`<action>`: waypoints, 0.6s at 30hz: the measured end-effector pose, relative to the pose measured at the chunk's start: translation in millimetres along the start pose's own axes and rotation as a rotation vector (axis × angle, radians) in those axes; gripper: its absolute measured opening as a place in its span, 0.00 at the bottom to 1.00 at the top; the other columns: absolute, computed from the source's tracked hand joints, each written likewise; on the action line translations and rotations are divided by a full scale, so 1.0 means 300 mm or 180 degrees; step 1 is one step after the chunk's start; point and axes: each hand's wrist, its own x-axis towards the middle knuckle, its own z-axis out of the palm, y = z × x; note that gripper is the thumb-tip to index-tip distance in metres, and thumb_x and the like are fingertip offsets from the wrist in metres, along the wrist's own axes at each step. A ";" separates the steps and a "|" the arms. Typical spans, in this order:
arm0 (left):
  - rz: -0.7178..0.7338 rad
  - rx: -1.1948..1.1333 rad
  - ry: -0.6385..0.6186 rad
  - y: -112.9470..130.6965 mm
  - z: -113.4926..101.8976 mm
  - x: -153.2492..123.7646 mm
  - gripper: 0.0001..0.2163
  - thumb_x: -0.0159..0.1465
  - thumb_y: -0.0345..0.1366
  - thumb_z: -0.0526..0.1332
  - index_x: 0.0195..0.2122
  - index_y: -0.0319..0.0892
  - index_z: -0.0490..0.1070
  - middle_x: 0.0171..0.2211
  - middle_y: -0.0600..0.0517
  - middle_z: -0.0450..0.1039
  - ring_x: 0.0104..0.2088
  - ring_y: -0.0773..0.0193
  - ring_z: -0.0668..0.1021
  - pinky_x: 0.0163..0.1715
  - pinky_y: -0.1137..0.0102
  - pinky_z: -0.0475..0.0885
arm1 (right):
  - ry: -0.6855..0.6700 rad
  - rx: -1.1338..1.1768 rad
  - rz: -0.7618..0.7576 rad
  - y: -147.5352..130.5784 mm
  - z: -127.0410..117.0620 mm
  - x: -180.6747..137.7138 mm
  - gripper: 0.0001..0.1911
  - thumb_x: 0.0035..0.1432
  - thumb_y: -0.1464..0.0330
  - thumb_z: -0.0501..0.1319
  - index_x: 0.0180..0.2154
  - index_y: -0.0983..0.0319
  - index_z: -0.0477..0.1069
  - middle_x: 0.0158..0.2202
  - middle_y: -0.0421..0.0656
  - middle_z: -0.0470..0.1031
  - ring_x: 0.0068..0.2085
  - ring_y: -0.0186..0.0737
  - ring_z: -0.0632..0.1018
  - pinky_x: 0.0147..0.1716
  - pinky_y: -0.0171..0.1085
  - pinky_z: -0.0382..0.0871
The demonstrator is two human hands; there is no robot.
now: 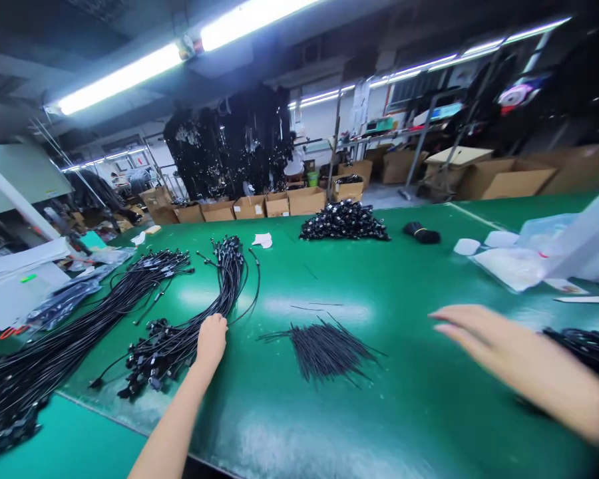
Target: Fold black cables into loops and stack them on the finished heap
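Note:
My left hand (211, 339) rests with curled fingers on a bundle of long black cables (214, 293) that fans across the green table (379, 279), gripping them near their middle. The cables end in black connectors (147, 362) to the left of my wrist. My right hand (484, 342) hovers flat above the table at the right, fingers stretched out and together, holding nothing. Between the two hands lies a small heap of thin black ties (324, 346).
A second, larger cable bundle (80, 319) runs along the left. A pile of black parts (344, 223) and a coiled black cable (422, 233) sit at the far side. Clear plastic bags (519, 263) lie at right; more black cables (589, 346) by my right arm. Cardboard boxes (249, 207) stand behind.

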 end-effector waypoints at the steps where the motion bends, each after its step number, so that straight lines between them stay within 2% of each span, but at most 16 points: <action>1: -0.0069 -0.0252 0.0086 -0.005 -0.031 0.006 0.05 0.62 0.33 0.58 0.31 0.39 0.72 0.39 0.49 0.75 0.44 0.57 0.75 0.48 0.55 0.68 | -0.0425 0.0070 -0.0143 -0.046 0.028 0.014 0.13 0.61 0.56 0.57 0.34 0.55 0.75 0.36 0.47 0.77 0.36 0.48 0.78 0.37 0.46 0.73; 3: -0.0286 -0.0782 0.0372 -0.029 -0.125 0.008 0.08 0.63 0.37 0.55 0.36 0.40 0.71 0.41 0.47 0.76 0.43 0.57 0.76 0.47 0.58 0.69 | -0.1342 0.0323 -0.0375 -0.163 0.125 0.053 0.12 0.63 0.62 0.53 0.38 0.56 0.75 0.39 0.45 0.77 0.39 0.48 0.78 0.39 0.47 0.74; 4: -0.0418 -0.1041 0.0549 -0.042 -0.185 0.007 0.10 0.65 0.40 0.53 0.38 0.41 0.70 0.40 0.47 0.76 0.42 0.58 0.76 0.46 0.59 0.70 | -0.1552 0.0461 -0.0509 -0.230 0.187 0.078 0.11 0.63 0.65 0.53 0.39 0.56 0.74 0.40 0.45 0.77 0.40 0.47 0.78 0.40 0.46 0.74; 6: -0.0598 -0.1517 0.0987 -0.059 -0.313 -0.002 0.12 0.65 0.43 0.51 0.39 0.41 0.67 0.35 0.50 0.75 0.36 0.62 0.77 0.42 0.64 0.71 | -0.1620 0.0745 -0.0739 -0.372 0.319 0.136 0.12 0.61 0.70 0.55 0.45 0.57 0.72 0.45 0.45 0.75 0.43 0.45 0.77 0.42 0.43 0.73; 8: -0.0611 -0.1846 0.1256 -0.046 -0.433 -0.020 0.10 0.64 0.43 0.54 0.38 0.42 0.66 0.31 0.54 0.72 0.30 0.67 0.74 0.37 0.70 0.70 | -0.1541 0.0926 -0.0865 -0.519 0.442 0.194 0.20 0.60 0.73 0.57 0.54 0.58 0.64 0.55 0.47 0.69 0.43 0.41 0.77 0.44 0.41 0.72; 11: -0.0471 -0.2069 0.1263 0.020 -0.558 -0.064 0.08 0.62 0.41 0.58 0.37 0.43 0.69 0.27 0.57 0.70 0.25 0.71 0.69 0.29 0.74 0.66 | -0.1427 0.1104 -0.1010 -0.734 0.580 0.271 0.34 0.58 0.69 0.63 0.62 0.61 0.51 0.62 0.52 0.57 0.42 0.37 0.76 0.44 0.37 0.71; 12: -0.0406 -0.2102 0.1181 0.044 -0.581 -0.080 0.08 0.62 0.41 0.59 0.37 0.42 0.70 0.26 0.57 0.70 0.24 0.70 0.68 0.28 0.74 0.65 | -0.1392 0.1124 -0.1063 -0.796 0.609 0.295 0.34 0.57 0.67 0.64 0.61 0.62 0.53 0.61 0.52 0.60 0.42 0.38 0.76 0.43 0.37 0.71; 13: -0.0338 -0.2129 0.1064 0.062 -0.596 -0.095 0.08 0.61 0.41 0.60 0.37 0.42 0.70 0.26 0.57 0.70 0.24 0.70 0.68 0.27 0.73 0.65 | -0.1360 0.1112 -0.1111 -0.851 0.627 0.319 0.30 0.57 0.67 0.65 0.58 0.63 0.58 0.56 0.51 0.67 0.41 0.39 0.75 0.42 0.36 0.70; 15: -0.0297 -0.2172 0.0789 0.071 -0.600 -0.117 0.08 0.62 0.41 0.59 0.38 0.43 0.68 0.27 0.57 0.70 0.25 0.68 0.69 0.29 0.72 0.65 | -0.1272 0.1007 -0.1147 -0.928 0.626 0.371 0.11 0.61 0.67 0.61 0.45 0.63 0.70 0.41 0.46 0.76 0.38 0.40 0.75 0.38 0.36 0.69; 16: -0.0334 -0.2179 0.0632 0.060 -0.590 -0.124 0.07 0.63 0.41 0.57 0.39 0.44 0.67 0.28 0.57 0.70 0.27 0.67 0.69 0.31 0.71 0.65 | -0.1189 0.0934 -0.1124 -0.951 0.606 0.400 0.05 0.63 0.68 0.58 0.39 0.62 0.71 0.34 0.44 0.76 0.36 0.40 0.74 0.36 0.36 0.67; 18: -0.0474 -0.2166 0.0230 0.017 -0.548 -0.131 0.07 0.64 0.41 0.55 0.38 0.45 0.67 0.28 0.57 0.70 0.30 0.66 0.70 0.36 0.70 0.65 | -0.0928 0.0792 -0.1006 -0.970 0.532 0.462 0.11 0.67 0.69 0.52 0.34 0.62 0.70 0.31 0.43 0.74 0.36 0.41 0.72 0.36 0.36 0.64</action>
